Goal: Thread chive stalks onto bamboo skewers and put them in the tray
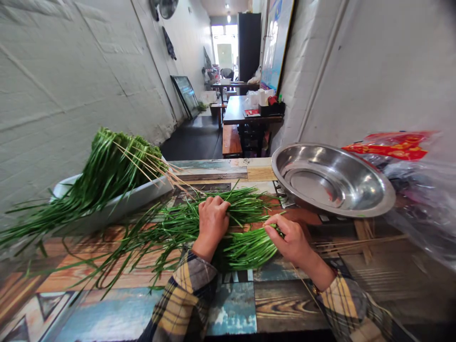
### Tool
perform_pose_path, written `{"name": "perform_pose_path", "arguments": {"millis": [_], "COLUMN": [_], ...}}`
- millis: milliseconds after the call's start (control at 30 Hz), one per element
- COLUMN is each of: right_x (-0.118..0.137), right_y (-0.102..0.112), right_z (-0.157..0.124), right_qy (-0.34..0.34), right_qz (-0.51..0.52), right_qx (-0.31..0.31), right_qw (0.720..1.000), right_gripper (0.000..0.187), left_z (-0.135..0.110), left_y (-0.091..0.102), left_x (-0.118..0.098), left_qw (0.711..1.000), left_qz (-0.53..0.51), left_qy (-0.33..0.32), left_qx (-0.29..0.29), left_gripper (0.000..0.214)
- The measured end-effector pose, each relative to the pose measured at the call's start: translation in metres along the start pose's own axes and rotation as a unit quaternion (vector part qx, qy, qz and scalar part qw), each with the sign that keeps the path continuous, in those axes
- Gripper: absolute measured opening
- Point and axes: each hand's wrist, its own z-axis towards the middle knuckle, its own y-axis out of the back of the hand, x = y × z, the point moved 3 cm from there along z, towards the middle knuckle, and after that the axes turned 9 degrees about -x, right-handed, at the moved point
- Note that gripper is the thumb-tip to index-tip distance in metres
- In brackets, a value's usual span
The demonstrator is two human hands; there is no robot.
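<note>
My right hand point(290, 237) pinches the gathered ends of a near bunch point(249, 249) of green leaves, in front of me at the centre of the clock. If that pinch loosens, I'd expect the slick, thin leaves to slide apart and lose their even ends. My left hand point(213, 216) is curled over the larger leaf pile point(178, 218), stretching toward nine o'clock; whether it grips or merely presses, I can't tell. The piles nearly merge, so a pull could drag tangled strands along. At ten o'clock, the heaped bundle point(114, 164) spills over its white tray point(146, 193), and a snag on its trailing tips might pull some out. The steel basin point(299, 180), at two, could be caught by a careless right elbow.

The bench point(233, 308) is a patchwork of wood-grain and worn blue panels, with thin sticks point(356, 243) at three. Toward twelve, the narrow room holds a far table point(233, 107), a wooden seat point(231, 141) and a bright doorway point(224, 40).
</note>
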Motion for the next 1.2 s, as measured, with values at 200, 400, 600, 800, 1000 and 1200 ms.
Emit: {"name": "perform_pose_path", "arguments": {"millis": [200,400,600,800,1000,1200], "right_x": [-0.003,-0.004,-0.006,-0.017,-0.026,-0.024], "right_y": [0.0,-0.001,-0.001,-0.005,-0.011,-0.011], "right_z": [0.001,0.0,0.001,0.005,0.006,0.004], "right_qy": [0.004,0.003,-0.003,-0.048,-0.102,-0.088], "right_qz": [-0.004,-0.001,-0.005,-0.02,-0.012,-0.006], "right_qx": [-0.004,0.0,-0.002,-0.012,-0.002,0.0], "right_qw": [1.0,1.0,1.0,0.999,0.995,0.996], "right_gripper": [0.015,0.015,0.015,0.017,0.02,0.019], "left_z": [0.0,-0.002,-0.002,0.0,0.003,-0.001], "left_y": [0.004,-0.003,-0.001,0.006,-0.004,-0.019], "left_x": [-0.001,-0.002,-0.002,-0.001,-0.004,-0.012], "left_qw": [0.999,0.998,0.993,0.96,0.913,0.978], "left_qz": [0.003,-0.047,-0.107,-0.28,-0.4,-0.206], "left_qy": [0.041,0.022,0.032,0.011,0.054,-0.03], "left_qx": [-0.012,0.047,0.034,0.021,-0.066,-0.008], "left_gripper": [0.023,0.045,0.084,0.077,0.037,0.024]}}
